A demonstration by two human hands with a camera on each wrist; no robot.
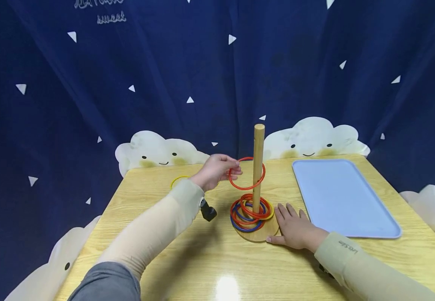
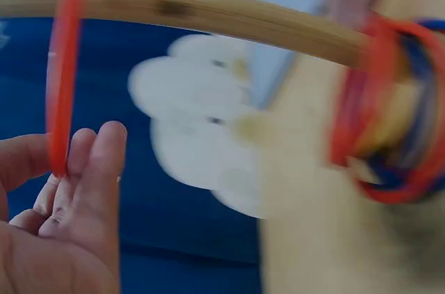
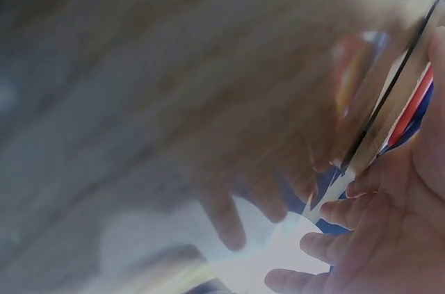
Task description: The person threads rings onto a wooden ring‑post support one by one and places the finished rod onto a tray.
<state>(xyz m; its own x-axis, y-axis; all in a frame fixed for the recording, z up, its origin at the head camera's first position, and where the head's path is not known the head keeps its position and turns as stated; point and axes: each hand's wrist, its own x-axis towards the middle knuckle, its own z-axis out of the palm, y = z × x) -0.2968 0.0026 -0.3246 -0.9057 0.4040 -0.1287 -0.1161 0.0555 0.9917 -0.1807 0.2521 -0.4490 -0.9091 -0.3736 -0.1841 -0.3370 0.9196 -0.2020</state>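
In the head view, my left hand (image 1: 219, 169) pinches a red ring (image 1: 246, 189) at its left side. The ring loops around the wooden post (image 1: 257, 163), about midway up, and slants a little. The left wrist view shows this red ring (image 2: 62, 85) edge-on, between thumb and fingertips. Red, blue and yellow rings (image 1: 245, 228) lie in a loose pile around the post's foot on the round wooden base (image 1: 257, 238). My right hand (image 1: 294, 228) rests beside the base with fingers spread, its thumb and fingertips at the base's right edge.
A light blue tray (image 1: 345, 198) lies on the right of the wooden table (image 1: 187, 259). Behind my left wrist, a yellow ring (image 1: 176, 179) lies on the tabletop, partly hidden. A dark blue curtain (image 1: 165, 83) hangs behind the table.
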